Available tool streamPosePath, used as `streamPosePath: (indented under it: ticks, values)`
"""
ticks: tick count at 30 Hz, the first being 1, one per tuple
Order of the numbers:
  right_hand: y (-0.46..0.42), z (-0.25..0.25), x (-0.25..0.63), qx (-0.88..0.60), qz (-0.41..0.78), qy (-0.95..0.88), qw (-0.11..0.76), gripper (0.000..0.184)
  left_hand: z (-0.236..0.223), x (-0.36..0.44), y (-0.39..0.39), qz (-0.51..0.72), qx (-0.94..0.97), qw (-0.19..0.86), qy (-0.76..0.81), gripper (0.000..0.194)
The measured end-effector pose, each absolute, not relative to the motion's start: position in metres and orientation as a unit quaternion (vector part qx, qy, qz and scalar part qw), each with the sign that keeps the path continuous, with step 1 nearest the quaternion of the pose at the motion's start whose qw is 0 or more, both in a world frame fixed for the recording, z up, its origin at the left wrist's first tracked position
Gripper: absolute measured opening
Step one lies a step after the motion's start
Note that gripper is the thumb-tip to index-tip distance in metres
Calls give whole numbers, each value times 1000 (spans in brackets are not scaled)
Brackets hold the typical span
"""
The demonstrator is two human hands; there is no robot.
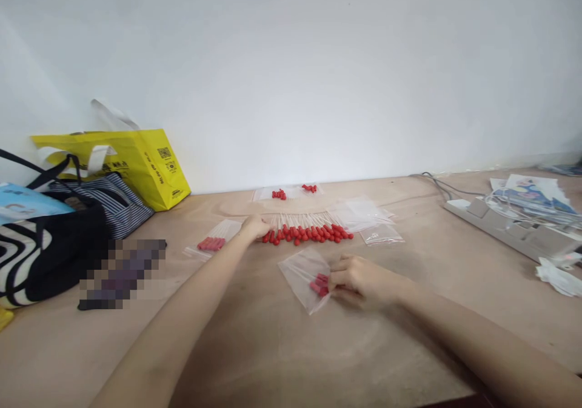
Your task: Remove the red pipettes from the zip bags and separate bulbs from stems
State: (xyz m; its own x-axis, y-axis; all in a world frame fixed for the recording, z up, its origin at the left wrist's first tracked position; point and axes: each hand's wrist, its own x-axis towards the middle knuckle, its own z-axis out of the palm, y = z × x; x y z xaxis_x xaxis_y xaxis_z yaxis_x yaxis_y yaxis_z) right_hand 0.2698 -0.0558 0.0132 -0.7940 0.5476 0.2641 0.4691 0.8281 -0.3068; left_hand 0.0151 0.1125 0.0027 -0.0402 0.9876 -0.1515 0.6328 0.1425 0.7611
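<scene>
My right hand (359, 282) pinches the edge of a small clear plastic bag (302, 273) that lies on the wooden table (282, 347), with a few red-tipped sticks inside it. Farther back, my left hand (254, 226) reaches to the left end of a row of red-tipped sticks (309, 231), its fingers curled on them. Left of that hand lies a filled clear bag (214, 238) with red tips showing. Two more filled bags (291, 193) rest by the wall.
Empty clear bags (364, 217) lie right of the row. A yellow bag (136, 162), a striped bag (107, 199) and a black-and-white bag (31, 256) crowd the left. A power strip (500, 226) with cables and papers (531, 193) sits at the right.
</scene>
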Motion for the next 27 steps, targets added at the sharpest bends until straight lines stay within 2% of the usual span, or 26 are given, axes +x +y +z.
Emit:
streamPosePath:
  ticks: [5,9,13,16,22,25,27]
  values:
    - [-73,24,259,-329,257,-894,162,18,8,12,99,221,573,355,705,20]
    - [-71,14,231,-408,371,-808,208,20,6,12,92,231,575,402,674,31]
    - [-61,0,207,-437,480,-714,263,15,0,9,89,274,587,398,650,28]
    - [-51,-1,208,-415,440,-729,322,14,-5,3,83,320,611,351,633,19]
    - [-30,1,249,-342,185,-853,348,23,-8,-8,42,396,674,220,583,18]
    - [-22,-8,264,-319,154,-878,322,40,-3,-10,11,404,707,185,550,15]
    - [-21,-14,267,-317,165,-879,316,48,2,-10,-9,363,782,185,472,15]
